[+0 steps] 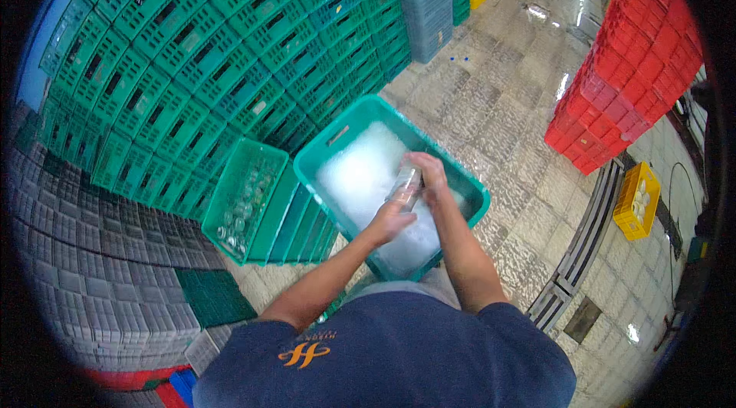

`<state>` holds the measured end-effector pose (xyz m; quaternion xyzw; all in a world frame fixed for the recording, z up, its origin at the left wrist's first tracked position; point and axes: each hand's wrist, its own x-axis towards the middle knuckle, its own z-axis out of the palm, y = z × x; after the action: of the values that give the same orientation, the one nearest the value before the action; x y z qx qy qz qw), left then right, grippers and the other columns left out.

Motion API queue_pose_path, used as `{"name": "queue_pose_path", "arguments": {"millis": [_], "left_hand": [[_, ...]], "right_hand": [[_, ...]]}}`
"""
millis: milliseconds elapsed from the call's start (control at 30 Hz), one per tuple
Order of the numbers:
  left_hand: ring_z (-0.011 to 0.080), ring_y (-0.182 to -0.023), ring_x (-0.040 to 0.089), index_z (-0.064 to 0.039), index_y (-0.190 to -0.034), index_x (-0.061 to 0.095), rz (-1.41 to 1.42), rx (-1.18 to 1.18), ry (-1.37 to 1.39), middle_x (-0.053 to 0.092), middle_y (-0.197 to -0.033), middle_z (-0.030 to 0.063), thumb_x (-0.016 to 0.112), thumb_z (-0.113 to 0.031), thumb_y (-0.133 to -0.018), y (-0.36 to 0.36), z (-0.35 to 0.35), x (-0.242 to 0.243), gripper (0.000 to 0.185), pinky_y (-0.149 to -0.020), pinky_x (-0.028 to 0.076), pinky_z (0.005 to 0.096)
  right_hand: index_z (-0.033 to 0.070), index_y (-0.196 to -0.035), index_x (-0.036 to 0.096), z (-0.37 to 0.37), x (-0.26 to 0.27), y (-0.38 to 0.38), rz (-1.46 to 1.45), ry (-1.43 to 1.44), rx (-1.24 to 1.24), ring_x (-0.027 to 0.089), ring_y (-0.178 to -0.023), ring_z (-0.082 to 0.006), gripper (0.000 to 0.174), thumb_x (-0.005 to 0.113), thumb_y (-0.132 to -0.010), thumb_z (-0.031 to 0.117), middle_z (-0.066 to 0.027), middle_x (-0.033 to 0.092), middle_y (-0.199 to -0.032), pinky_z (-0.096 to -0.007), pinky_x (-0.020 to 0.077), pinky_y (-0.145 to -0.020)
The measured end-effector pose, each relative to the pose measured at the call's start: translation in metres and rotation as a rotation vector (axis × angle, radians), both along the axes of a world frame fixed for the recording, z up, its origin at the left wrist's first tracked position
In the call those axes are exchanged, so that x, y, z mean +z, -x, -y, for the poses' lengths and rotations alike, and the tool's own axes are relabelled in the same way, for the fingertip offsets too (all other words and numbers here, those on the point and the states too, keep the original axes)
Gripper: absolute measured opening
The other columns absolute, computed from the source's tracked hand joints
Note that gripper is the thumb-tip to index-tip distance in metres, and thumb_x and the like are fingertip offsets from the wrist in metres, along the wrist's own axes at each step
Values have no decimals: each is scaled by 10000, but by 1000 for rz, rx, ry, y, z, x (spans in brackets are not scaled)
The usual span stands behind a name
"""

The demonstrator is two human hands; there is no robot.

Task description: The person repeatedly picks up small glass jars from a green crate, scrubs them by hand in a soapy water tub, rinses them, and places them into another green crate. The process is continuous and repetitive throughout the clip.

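Observation:
Over a green plastic tub [480, 201] filled with white suds [359, 169], both my hands hold a clear glass or jar [408, 181]. My left hand [394, 217] grips its lower end, with the fingers somewhat blurred. Around the upper end and the right side is my right hand [428, 169]. The glass lies tilted between the hands, above the foam. Whether anything else is in the right palm cannot be told. Left of the tub, a green crate [282, 158] holds several clear glass items [241, 212].
Tall stacks of green crates [230, 40] rise at the left, with grey crates [103, 275] below them. Red crates [627, 74] stand at the right. A yellow crate [624, 215] with white items sits beside a floor drain grate [581, 252]. The tiled floor [500, 149] looks wet.

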<state>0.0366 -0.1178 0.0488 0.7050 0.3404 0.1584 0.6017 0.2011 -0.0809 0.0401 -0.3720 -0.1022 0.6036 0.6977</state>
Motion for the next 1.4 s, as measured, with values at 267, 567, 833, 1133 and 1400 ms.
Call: {"name": "queue_pose_path", "arguments": {"millis": [267, 567, 833, 1133, 1400], "left_hand": [[319, -1333, 495, -78, -1495, 415, 126, 129, 102, 475, -1497, 185, 632, -258, -814, 11, -5, 3, 737, -1116, 316, 614], [253, -1208, 587, -88, -1446, 513, -107, 45, -138, 617, -1312, 121, 609, -37, -819, 10, -24, 20, 636, -1063, 428, 383], [301, -670, 645, -25, -815, 717, -195, 233, -781, 686, -775, 175, 746, -348, -861, 14, -44, 24, 327, -672, 519, 374], [343, -625, 639, -68, -785, 653, -389, 222, -523, 653, -713, 183, 681, -372, -901, 5, -93, 4, 327, -591, 499, 442], [241, -723, 649, -64, -949, 693, 27, 257, -1, 689, -820, 111, 676, -289, -938, 3, -82, 11, 227, -700, 541, 388]], "right_hand": [[-16, -1002, 655, -6, -9, 11, 75, 10, 40, 675, -785, -275, 281, 736, -862, 214, -146, 665, -842, -417, 575, -698], [13, -1001, 618, -18, 1, 11, 20, -23, 70, 677, -801, -290, 280, 752, -849, 206, -111, 644, -858, -448, 592, -708], [69, -1119, 584, 25, -32, 33, -222, 129, 68, 678, -769, -241, 339, 707, -923, 318, -77, 645, -917, -395, 596, -638], [63, -1212, 543, 81, -26, 75, 549, 23, 291, 625, -768, -174, 548, 808, -741, 150, -72, 638, -952, -372, 587, -683], [38, -1164, 568, 76, -1, 64, -491, -40, 408, 680, -739, -247, 449, 736, -823, 276, -101, 655, -921, -397, 601, -648]]}}
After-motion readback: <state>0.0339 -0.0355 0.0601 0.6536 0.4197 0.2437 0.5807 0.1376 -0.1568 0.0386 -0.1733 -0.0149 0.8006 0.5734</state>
